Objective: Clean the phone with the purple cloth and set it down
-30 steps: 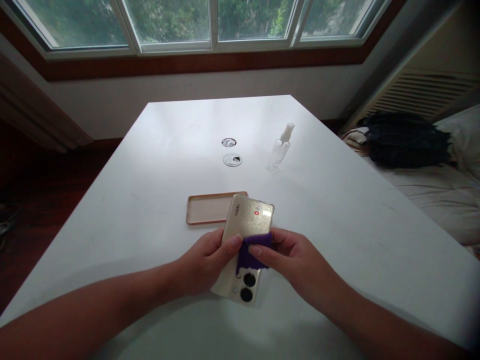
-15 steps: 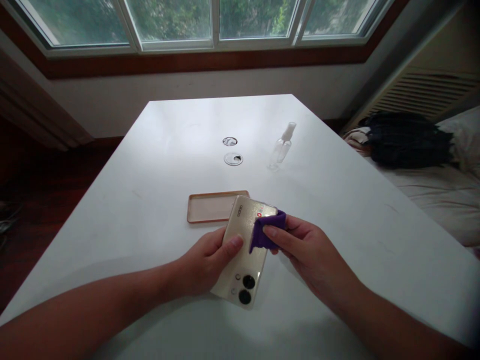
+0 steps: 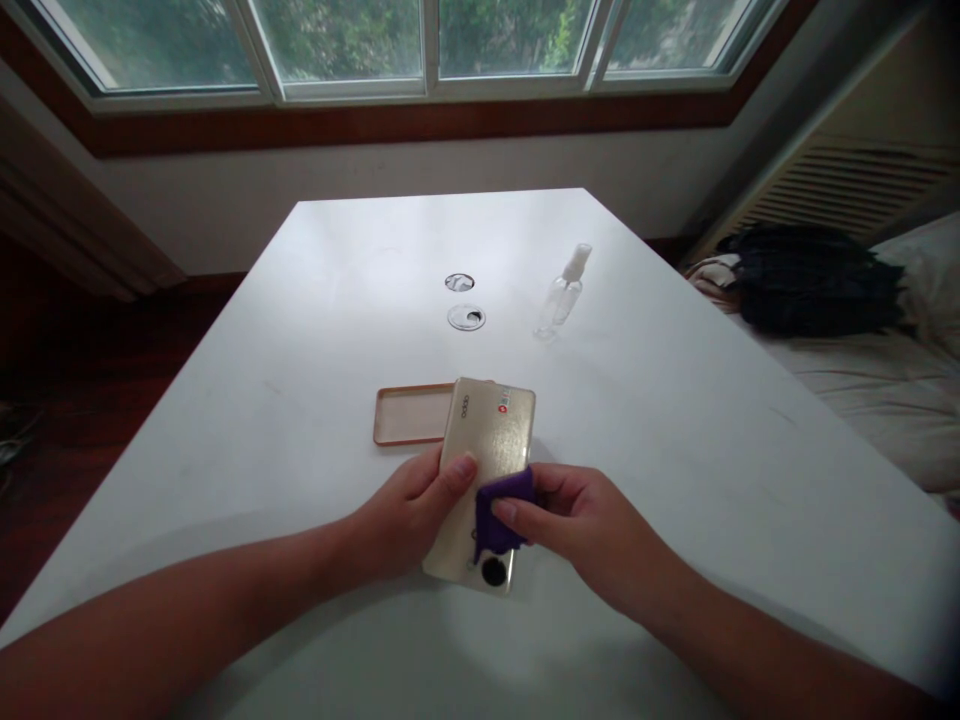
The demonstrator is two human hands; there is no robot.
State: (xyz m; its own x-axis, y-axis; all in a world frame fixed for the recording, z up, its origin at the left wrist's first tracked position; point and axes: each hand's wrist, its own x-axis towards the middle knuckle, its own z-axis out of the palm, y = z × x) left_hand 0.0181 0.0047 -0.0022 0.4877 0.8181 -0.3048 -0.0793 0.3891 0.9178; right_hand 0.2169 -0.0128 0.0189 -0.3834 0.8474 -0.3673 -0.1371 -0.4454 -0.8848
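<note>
A gold phone (image 3: 491, 430) is held back side up above the table, its camera end nearest me. My left hand (image 3: 409, 510) grips its left edge, the thumb lying on the back. In my right hand (image 3: 585, 520), a folded purple cloth (image 3: 506, 490) is pinched between thumb and fingers. The cloth lies against the lower back of the phone and covers part of the camera area; one dark lens shows below it. Behind the phone, partly hidden by it, a phone case (image 3: 411, 415) with a brownish rim lies on the table.
On the white table (image 3: 300, 330), a clear spray bottle (image 3: 562, 295) stands at the back right. Two round items lie left of it: a small shiny disc (image 3: 459, 283) and a larger ring-like one (image 3: 466, 318). Dark fabric (image 3: 817, 280) rests on bedding at the right.
My right hand has moved the cloth down the phone's back from near the top right corner to the camera area. The phone has turned slightly more upright in my left hand.
</note>
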